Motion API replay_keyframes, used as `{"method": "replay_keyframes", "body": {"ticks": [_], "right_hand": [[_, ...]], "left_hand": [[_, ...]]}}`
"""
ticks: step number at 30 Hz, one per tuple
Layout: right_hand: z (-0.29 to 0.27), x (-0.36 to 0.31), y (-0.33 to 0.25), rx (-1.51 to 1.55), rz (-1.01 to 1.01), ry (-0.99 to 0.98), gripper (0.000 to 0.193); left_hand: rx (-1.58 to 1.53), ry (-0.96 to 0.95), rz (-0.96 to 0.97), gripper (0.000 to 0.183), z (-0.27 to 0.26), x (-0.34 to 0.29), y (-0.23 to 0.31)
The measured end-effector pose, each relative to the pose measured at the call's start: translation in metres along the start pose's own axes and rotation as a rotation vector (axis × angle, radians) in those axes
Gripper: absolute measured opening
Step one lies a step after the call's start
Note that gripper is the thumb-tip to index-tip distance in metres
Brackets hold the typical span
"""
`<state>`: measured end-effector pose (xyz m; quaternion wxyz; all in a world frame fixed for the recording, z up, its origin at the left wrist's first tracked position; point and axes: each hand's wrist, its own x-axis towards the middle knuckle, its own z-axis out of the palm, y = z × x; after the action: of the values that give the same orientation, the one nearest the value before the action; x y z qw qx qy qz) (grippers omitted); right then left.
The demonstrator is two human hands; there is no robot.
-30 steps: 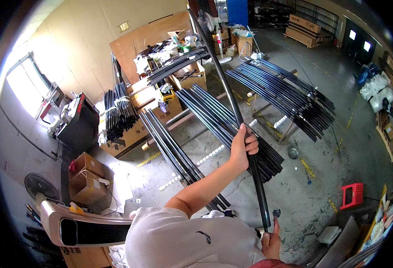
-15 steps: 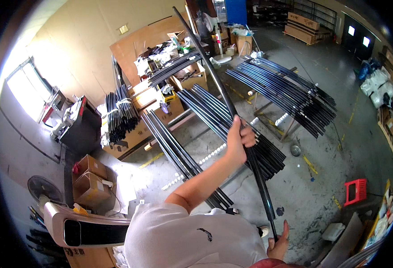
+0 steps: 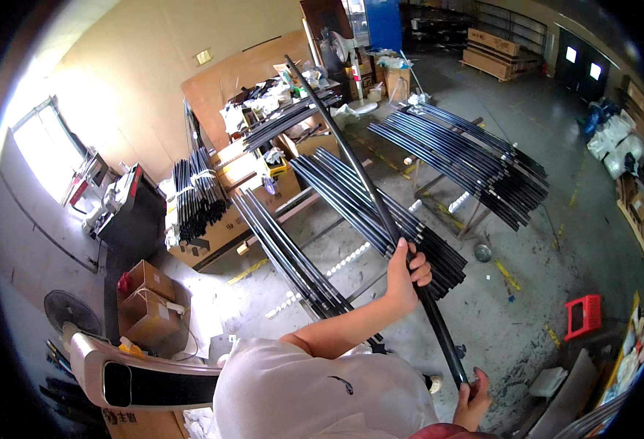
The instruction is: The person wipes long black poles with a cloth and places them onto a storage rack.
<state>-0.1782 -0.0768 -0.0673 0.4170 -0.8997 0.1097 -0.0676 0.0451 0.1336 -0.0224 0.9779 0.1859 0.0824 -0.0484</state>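
A long black telescopic pole [image 3: 440,333] slants across the view, from the far upper left down to the near lower right. My left hand [image 3: 407,279] is closed around its lower half, thumb along the top. At the pole's near end, my right hand [image 3: 473,400] has its fingers bent against the tip, gripping it. Beneath the pole lies a row of similar black poles [image 3: 337,199] on a rack. Another group of black poles [image 3: 282,252] rests to the left of that row.
More black poles [image 3: 476,164] lie on a stand at the right. Bundled poles [image 3: 194,194] lean by cartons at the left. A cluttered table [image 3: 282,99] stands behind. A red plastic stool [image 3: 582,316] and a metal bowl [image 3: 483,253] are on the floor at right. A fan [image 3: 73,311] stands at lower left.
The pole and my left hand have moved down toward me. A thinner section that stuck out of the pole's near end no longer shows. My right hand now meets the thick end.
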Motion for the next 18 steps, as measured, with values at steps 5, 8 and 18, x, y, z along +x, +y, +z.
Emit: {"method": "replay_keyframes", "body": {"ticks": [5,8,18], "right_hand": [[-0.013,-0.021,0.047,-0.240,0.047,-0.075,0.047],[-0.006,-0.027,0.048,-0.174,0.127,-0.084,0.063],[0.017,-0.011,0.021,-0.165,0.123,-0.022,0.059]], "left_hand": [[0.016,-0.104,0.074,0.029,0.001,0.018,0.017],[0.044,-0.074,0.058,0.028,0.004,0.017,0.015],[0.077,-0.053,0.051,0.028,-0.014,-0.007,-0.021]]}}
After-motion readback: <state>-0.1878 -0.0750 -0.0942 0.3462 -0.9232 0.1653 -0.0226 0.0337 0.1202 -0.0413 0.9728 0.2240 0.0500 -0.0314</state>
